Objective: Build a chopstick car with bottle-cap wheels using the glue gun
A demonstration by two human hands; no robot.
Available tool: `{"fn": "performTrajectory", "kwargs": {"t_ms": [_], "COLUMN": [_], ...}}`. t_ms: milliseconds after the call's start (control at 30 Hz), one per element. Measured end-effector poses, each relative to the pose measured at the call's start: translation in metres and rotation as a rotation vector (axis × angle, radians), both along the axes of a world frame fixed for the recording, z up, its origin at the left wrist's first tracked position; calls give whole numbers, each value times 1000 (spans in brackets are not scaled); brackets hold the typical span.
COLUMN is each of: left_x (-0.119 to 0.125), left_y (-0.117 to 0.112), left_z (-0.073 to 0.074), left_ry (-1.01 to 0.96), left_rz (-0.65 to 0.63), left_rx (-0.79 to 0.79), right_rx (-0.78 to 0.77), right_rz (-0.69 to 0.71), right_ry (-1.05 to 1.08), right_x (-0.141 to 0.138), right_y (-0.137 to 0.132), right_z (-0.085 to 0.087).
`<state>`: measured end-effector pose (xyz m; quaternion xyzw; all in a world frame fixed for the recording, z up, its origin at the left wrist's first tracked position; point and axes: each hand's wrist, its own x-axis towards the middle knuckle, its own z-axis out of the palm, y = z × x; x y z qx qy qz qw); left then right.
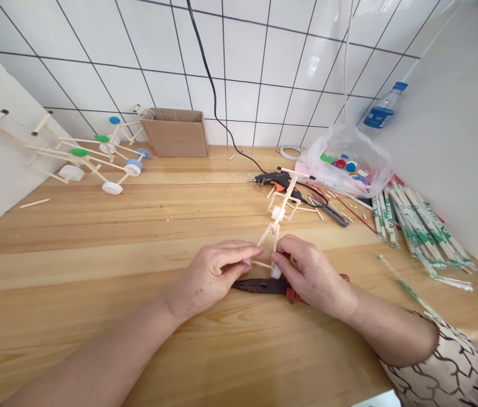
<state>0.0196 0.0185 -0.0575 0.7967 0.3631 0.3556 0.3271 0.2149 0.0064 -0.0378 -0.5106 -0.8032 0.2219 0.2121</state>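
A small tricycle-like model (283, 206) made of chopstick pieces, with white bottle-cap wheels, stands in front of me, its crossbar pointing to the back. My left hand (217, 271) pinches its near left corner, where a white cap is partly hidden by the fingers. On the near right corner, my right hand (306, 268) closes thumb and fingers around a stick just above another white cap (276, 272). Long-nose pliers (262, 286) with red handles lie below the model, their handles partly under my right hand.
Several finished stick models (90, 152) with cap wheels stand at the left, beside a cardboard box (179, 133). A glue gun (275, 180), utility knife (335, 213), bag of bottle caps (349, 161), tape roll (291, 152), water bottle (380, 113) and wrapped chopsticks (425, 226) lie to the right.
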Motion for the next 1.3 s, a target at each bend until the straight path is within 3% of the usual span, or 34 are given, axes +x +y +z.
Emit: {"fn": "performTrajectory", "kwargs": {"t_ms": [1300], "left_x": [1], "left_y": [-2], "left_z": [2], "left_ry": [-6], "left_rz": [13], "left_rx": [-4], "right_rx": [14], "right_rz": [-1], "right_ry": [-10], "right_x": [0], "right_y": [1], "right_z": [1]}}
